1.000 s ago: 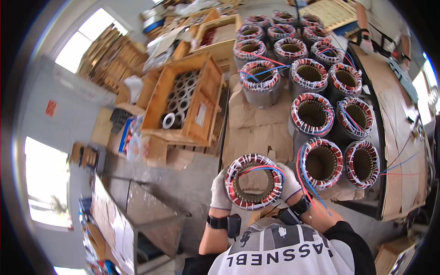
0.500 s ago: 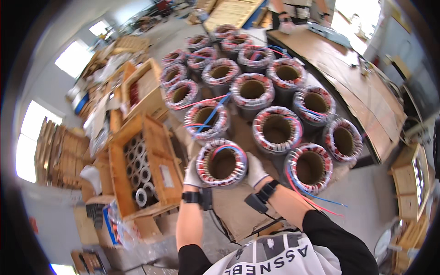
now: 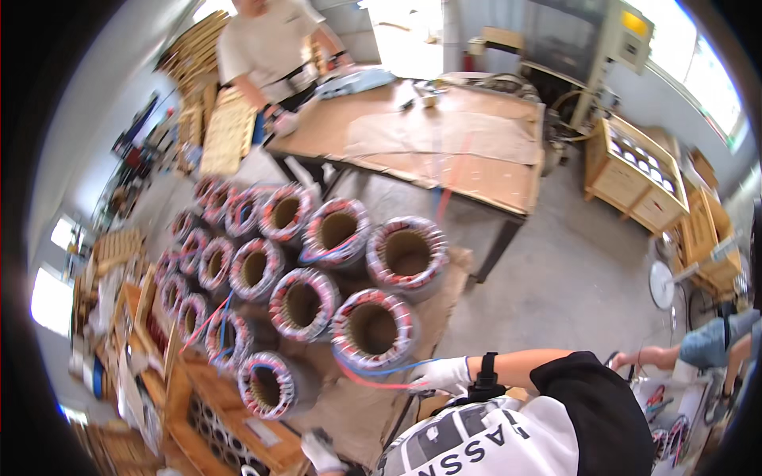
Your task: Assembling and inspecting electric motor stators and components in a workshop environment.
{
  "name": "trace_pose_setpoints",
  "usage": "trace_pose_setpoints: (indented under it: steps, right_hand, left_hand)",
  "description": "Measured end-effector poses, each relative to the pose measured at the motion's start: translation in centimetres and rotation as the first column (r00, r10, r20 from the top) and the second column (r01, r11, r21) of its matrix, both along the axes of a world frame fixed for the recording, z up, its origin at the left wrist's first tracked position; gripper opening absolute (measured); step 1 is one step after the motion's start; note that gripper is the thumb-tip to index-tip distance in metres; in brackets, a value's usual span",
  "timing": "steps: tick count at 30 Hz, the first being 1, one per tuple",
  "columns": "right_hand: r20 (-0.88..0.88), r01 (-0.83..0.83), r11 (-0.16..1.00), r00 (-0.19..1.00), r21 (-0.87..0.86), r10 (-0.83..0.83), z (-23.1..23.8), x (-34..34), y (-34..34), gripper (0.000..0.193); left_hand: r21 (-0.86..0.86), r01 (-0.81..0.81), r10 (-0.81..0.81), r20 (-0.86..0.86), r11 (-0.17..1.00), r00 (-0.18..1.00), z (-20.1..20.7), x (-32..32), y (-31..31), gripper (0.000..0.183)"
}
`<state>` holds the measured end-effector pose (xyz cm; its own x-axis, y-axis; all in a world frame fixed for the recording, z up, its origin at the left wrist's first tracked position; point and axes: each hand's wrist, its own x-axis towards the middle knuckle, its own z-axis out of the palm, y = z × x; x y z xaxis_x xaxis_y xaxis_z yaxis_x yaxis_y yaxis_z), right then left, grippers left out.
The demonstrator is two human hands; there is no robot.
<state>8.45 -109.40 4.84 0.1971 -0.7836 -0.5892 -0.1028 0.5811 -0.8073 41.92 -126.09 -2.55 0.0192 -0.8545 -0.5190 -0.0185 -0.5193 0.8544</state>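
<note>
Several motor stators stand upright in rows, grey cylinders with laced red-and-white windings round their open bores. My right hand (image 3: 444, 375), in a white glove, is beside the near right stator (image 3: 373, 329). That stator's red and blue lead wires (image 3: 381, 376) reach to the glove; whether the fingers grip them cannot be made out. My left hand (image 3: 321, 452), also gloved, is low in the view, apart from and just below the nearest stator (image 3: 268, 386). Motion smears its fingers, and nothing shows in it.
Brown sheeting (image 3: 349, 424) lies under the stators. A wooden crate (image 3: 178, 397) of ring-ended parts stands left. Beyond is a brown-topped table (image 3: 476, 178) with a co-worker (image 3: 266, 51) at its far left. Another wooden crate (image 3: 635, 174) and a second person's arm (image 3: 655, 357) are at right.
My view has swung to the right. Both hands have left the sides of the nearest stator; the right is now by the neighbouring stator's leads, the left has drawn back.
</note>
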Motion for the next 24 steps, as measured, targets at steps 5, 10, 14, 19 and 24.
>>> trace_pose_setpoints:
  steps: [5,10,14,19,24]
  right_hand:
    - [-0.005,0.510,0.857,0.859,-0.078,-0.512,-4.5,-6.7,10.7,0.037]
    - [-0.094,0.817,0.572,0.566,-0.067,-0.819,-6.4,-11.1,20.4,0.034]
    - [-0.065,0.935,0.295,0.288,-0.199,-0.956,-4.7,-13.8,26.8,0.039]
    - [-0.135,0.945,-0.081,-0.129,-0.316,-0.982,-4.3,-16.2,34.2,0.036]
    - [-0.178,0.857,-0.377,-0.457,-0.350,-0.872,-4.7,-16.6,42.1,0.034]
  left_hand:
    - [-0.066,0.780,-0.405,0.826,0.622,0.392,1.6,-8.0,10.8,0.021]
    - [0.019,1.000,-0.711,0.703,0.014,-0.003,5.4,-22.9,17.6,0.028]
    - [-0.018,0.989,-0.896,0.425,-0.150,-0.128,-0.4,-32.3,17.2,0.019]
    - [-0.043,0.921,-0.826,0.461,-0.387,-0.325,1.2,-46.5,22.5,0.020]
    - [-0.088,0.756,-0.735,0.332,-0.649,-0.592,2.1,-58.9,32.5,0.022]
